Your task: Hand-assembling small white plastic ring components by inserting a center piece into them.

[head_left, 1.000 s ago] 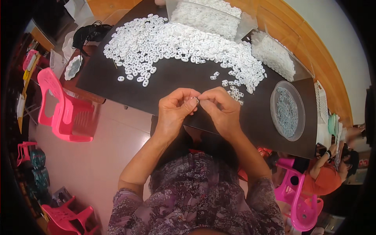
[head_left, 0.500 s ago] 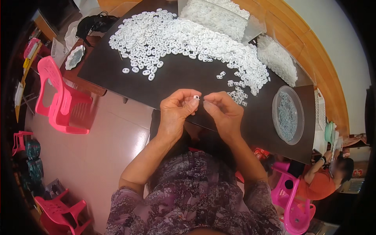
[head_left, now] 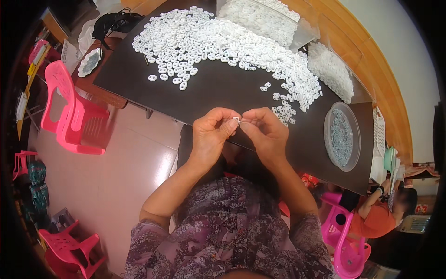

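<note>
Just past the table's near edge, my left hand (head_left: 207,135) pinches a small white plastic piece (head_left: 237,120) between thumb and forefinger. The thumb and forefinger of my right hand (head_left: 269,135) close in a pinch right against that piece; anything small between them is hidden. Beyond my hands, a wide heap of white oval two-holed pieces (head_left: 251,45) covers the far part of the dark table (head_left: 218,88). A smaller cluster of white pieces (head_left: 284,111) lies close to my right hand. To the right, a round clear dish (head_left: 357,144) holds many tiny blue-grey parts (head_left: 341,139).
Two clear bins of white pieces, one at the back (head_left: 260,21) and one at the right (head_left: 331,72), border the heap. Pink chairs (head_left: 69,111) stand on the left floor. At lower right sits another person (head_left: 378,216) in orange, beside a pink chair (head_left: 344,237).
My right fingertips have come in from a small gap to meet the white piece in my left hand. The piece has turned and is more covered by fingers. The view has shifted slightly.
</note>
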The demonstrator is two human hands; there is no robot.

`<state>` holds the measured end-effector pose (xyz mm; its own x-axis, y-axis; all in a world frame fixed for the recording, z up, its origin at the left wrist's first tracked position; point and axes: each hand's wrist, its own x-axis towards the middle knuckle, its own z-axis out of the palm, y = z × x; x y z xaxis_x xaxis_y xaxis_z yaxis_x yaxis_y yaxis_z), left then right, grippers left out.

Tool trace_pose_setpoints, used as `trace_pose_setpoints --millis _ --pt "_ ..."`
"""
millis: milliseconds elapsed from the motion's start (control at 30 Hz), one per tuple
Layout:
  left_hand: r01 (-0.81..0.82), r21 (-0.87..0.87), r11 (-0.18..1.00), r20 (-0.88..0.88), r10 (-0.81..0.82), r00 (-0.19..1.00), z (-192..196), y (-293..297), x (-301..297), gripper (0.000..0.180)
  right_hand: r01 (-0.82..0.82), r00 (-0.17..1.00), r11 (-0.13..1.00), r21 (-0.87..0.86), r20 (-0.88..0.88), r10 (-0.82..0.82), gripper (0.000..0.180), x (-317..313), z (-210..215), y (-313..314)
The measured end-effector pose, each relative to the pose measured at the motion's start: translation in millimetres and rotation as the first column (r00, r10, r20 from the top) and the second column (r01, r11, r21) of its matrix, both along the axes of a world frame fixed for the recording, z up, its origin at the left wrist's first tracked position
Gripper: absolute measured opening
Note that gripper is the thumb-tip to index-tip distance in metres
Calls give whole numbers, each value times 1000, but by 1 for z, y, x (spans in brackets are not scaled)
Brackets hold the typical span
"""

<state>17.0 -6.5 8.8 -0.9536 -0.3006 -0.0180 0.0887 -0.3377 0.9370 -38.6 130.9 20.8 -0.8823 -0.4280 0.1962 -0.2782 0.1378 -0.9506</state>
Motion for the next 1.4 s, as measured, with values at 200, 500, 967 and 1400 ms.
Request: trace_pose_setpoints --millis 200,500,967,1400 --pt "-51 -174 983 -45 44 998 -2 -2 2 9 -25 1000 1000 19 3 25 13 0 1 -2" --pt "7 -118 993 -7 -8 1000 -1 -10 3 8 -60 997 998 33 53 58 13 -1 3 -4" --pt "-90 -374 923 -92 59 994 -4 -7 6 8 -70 993 997 33 95 66 15 -1 2 -5" --pt "-119 -284 952 -69 103 992 0 -7 9 12 -39 999 999 3 -14 40 11 0 -1 -11"
